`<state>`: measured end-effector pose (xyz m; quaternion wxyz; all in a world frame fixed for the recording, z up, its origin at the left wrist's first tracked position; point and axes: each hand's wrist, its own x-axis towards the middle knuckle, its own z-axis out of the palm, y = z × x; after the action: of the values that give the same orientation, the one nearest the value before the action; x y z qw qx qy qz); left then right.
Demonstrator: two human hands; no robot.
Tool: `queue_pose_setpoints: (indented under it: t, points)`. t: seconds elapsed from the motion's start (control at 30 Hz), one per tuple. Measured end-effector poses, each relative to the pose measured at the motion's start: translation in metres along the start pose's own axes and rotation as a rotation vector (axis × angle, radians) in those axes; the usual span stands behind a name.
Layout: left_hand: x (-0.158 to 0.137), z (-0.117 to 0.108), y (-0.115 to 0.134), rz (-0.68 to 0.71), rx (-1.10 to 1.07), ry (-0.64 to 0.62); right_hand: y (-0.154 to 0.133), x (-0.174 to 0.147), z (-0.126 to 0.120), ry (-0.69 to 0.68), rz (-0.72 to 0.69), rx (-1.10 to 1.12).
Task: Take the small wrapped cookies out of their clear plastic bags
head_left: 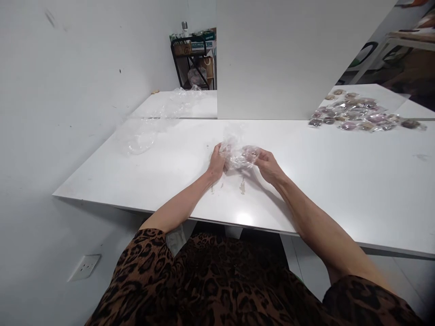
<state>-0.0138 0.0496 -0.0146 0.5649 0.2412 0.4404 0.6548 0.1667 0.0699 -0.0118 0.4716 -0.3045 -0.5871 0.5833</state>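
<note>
Between my two hands a crinkled clear plastic bag (236, 159) is held just over the white table. My left hand (216, 162) is closed on its left side, with the fingertips partly hidden by the film. At the right end, a round, pinkish-brown item (250, 154) shows through the plastic. My right hand (268, 164) pinches the film at this item. Glare and blur hide what kind of item it is, and I cannot tell whether it lies inside the bag or behind it.
On the white table (326, 181), several round items in clear wrappers (360, 113) form a pile at the back right. Loose clear plastic film (142, 136) lies at the left. An upright white panel (272, 59) stands behind; a wall (68, 113) borders the left side.
</note>
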Motion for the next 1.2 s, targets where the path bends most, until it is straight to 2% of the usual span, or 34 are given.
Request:
queue_pose_setpoints:
  t: [0.1, 0.17, 0.27, 0.37, 0.47, 0.53, 0.7, 0.87, 0.97, 1.1, 1.2]
  points:
    - [-0.003, 0.003, 0.003, -0.031, -0.087, -0.108, 0.001, 0.006, -0.005, 0.226, -0.032, 0.193]
    - [-0.005, 0.004, 0.004, -0.103, -0.089, -0.14, 0.0, 0.008, -0.009, 0.303, -0.026, 0.312]
    - [-0.008, 0.004, 0.007, -0.19, -0.076, -0.155, -0.001, 0.01, -0.013, 0.317, -0.004, 0.436]
    - [-0.01, 0.003, 0.012, -0.246, -0.157, -0.207, -0.002, 0.01, -0.012, 0.287, -0.007, 0.511]
    - [-0.012, 0.003, 0.019, -0.356, -0.221, -0.319, -0.002, 0.009, -0.012, 0.256, -0.033, 0.52]
    - [-0.014, 0.002, 0.019, -0.383, -0.182, -0.344, -0.003, 0.008, -0.013, 0.245, -0.031, 0.484]
    - [-0.012, 0.001, 0.01, -0.318, -0.078, -0.253, -0.007, 0.006, -0.015, 0.198, -0.026, 0.31]
    - [-0.002, -0.002, 0.019, -0.278, -0.183, -0.037, -0.023, 0.0, -0.012, 0.154, -0.079, 0.298]
    - [0.005, -0.005, 0.033, -0.254, -0.264, 0.063, -0.033, -0.007, -0.01, 0.012, -0.061, 0.282]
    - [0.012, -0.011, 0.042, -0.174, -0.283, 0.127, -0.038, -0.013, -0.014, -0.266, 0.025, 0.078]
    - [0.015, -0.014, 0.041, -0.125, -0.24, 0.18, -0.038, -0.013, -0.018, -0.35, 0.077, -0.033]
